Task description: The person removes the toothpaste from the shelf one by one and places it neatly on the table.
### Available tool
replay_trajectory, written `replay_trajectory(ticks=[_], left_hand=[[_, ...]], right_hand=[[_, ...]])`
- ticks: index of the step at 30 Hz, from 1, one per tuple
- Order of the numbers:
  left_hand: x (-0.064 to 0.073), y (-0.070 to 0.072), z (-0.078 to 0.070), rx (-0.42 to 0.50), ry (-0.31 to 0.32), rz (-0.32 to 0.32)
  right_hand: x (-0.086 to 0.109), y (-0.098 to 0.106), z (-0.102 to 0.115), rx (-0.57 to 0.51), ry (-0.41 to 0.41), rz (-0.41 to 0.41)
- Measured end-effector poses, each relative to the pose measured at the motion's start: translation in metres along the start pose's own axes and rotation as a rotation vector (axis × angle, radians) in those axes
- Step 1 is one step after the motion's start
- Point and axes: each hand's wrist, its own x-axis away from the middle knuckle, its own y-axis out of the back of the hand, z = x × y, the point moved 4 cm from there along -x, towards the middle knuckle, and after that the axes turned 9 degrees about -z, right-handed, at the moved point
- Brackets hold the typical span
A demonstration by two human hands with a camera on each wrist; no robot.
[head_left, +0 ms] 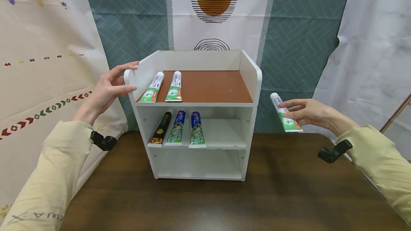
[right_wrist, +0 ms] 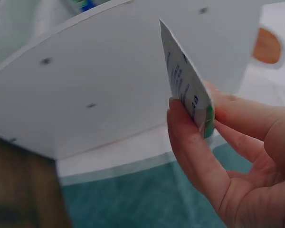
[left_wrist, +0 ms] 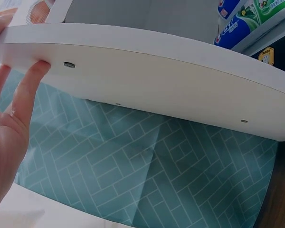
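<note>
A white and green toothpaste tube [head_left: 285,112] is pinched between the thumb and fingers of my right hand [head_left: 309,112], off to the right of the white shelf [head_left: 196,104]. In the right wrist view the tube [right_wrist: 185,78] shows its thin side and printed back. My left hand [head_left: 107,87] grips the upper left side panel of the shelf, its thumb [left_wrist: 33,78] against the outer face. On the brown top board [head_left: 212,86] lie two white and green toothpaste tubes [head_left: 174,87], side by side at the left.
The middle shelf holds a black tube [head_left: 161,128] and two blue and green tubes [head_left: 176,129], at its left and centre. Under the unit is a dark wooden table [head_left: 205,202]. Behind hangs a teal patterned cloth [head_left: 135,17], with pale cloths at both sides.
</note>
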Motion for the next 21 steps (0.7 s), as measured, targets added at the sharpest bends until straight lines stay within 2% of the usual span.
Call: replay_trajectory(ticks=[12, 21], left_hand=[[0.0, 0.001, -0.002, 0.012, 0.001, -0.007], [0.0, -0.001, -0.001, -0.001, 0.008, -0.006]], right_hand=[[-0.004, -0.023, -0.084, -0.046, -0.052, 0.041], [-0.007, -0.034, -0.13, -0.033, -0.079, 0.024]])
